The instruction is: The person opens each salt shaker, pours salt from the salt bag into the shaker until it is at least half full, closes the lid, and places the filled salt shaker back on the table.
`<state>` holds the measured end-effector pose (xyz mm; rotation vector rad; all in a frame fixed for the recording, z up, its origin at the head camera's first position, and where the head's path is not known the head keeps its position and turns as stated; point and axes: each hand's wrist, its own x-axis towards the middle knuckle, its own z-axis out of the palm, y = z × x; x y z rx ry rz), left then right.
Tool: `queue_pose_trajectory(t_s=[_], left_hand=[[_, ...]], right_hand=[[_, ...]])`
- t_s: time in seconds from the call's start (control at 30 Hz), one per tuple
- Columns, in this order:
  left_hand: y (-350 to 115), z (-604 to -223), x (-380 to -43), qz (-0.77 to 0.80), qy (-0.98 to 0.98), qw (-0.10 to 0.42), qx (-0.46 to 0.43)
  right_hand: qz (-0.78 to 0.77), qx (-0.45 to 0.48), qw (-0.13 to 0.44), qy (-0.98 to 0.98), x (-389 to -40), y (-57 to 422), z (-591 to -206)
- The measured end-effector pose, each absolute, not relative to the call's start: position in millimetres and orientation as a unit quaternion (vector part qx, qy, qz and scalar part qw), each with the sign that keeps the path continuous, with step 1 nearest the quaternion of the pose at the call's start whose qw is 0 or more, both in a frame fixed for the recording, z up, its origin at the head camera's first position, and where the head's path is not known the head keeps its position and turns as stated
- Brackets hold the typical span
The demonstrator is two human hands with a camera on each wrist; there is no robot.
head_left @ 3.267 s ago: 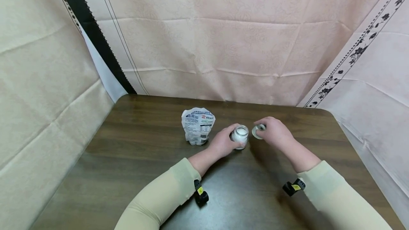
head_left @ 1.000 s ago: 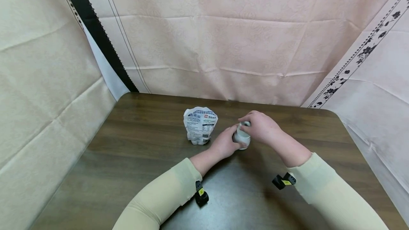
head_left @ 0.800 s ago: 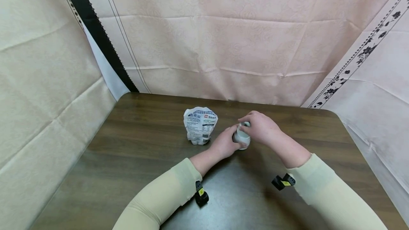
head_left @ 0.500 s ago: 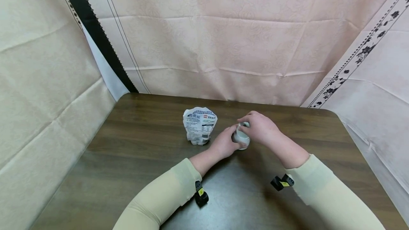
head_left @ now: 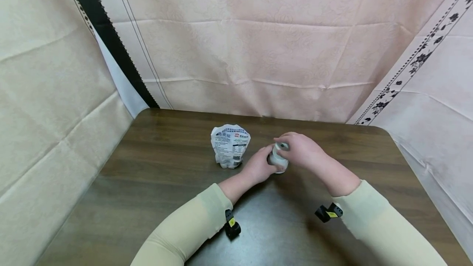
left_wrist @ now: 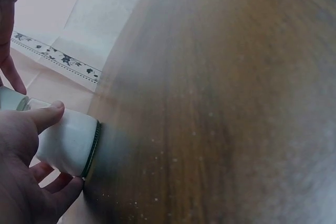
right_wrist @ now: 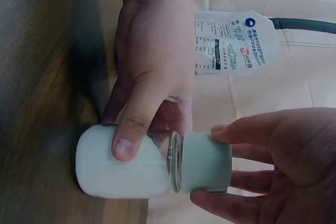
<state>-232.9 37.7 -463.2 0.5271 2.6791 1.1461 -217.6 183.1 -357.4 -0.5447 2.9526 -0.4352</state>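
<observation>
A small glass jar [right_wrist: 97, 163] filled with white, salt-like grains stands upright on the table. My left hand [head_left: 258, 165] grips its body from the left side, thumb across the front and fingers behind. At the jar's mouth sits a pale green lid [right_wrist: 206, 162], which my right hand [head_left: 304, 151] pinches between thumb and fingers from the right. Clear glass neck shows between the grains and the lid in the right wrist view. Left of the jar a white printed pouch [head_left: 230, 147] stands upright, apart from both hands.
The dark wooden table [head_left: 155, 184] has rounded far corners. Pale cloth [head_left: 236, 60] hangs behind it and at the sides, with a black strip at the left and a floral border at the right. Scattered light specks [left_wrist: 155, 169] lie near the jar's base.
My right hand has brought the lid from the jar's right side onto its mouth. Over the last half second the right hand has shifted slightly, while the left hand keeps its hold.
</observation>
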Motion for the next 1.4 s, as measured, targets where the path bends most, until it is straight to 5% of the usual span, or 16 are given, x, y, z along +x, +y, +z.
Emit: queue_pose_trajectory(t_s=[0.83, 1.4], left_hand=[[37.4, -460.8, -232.2, 0.369, 0.908, 0.097, 0.171], [37.0, -460.2, -231.5, 0.374, 0.906, 0.094, 0.177]], right_hand=[[-0.096, -0.299, -0.004, 0.949, -216.0, 189.1, -361.3], [-0.099, -0.404, 0.024, 0.909, -223.6, 201.8, -357.0]])
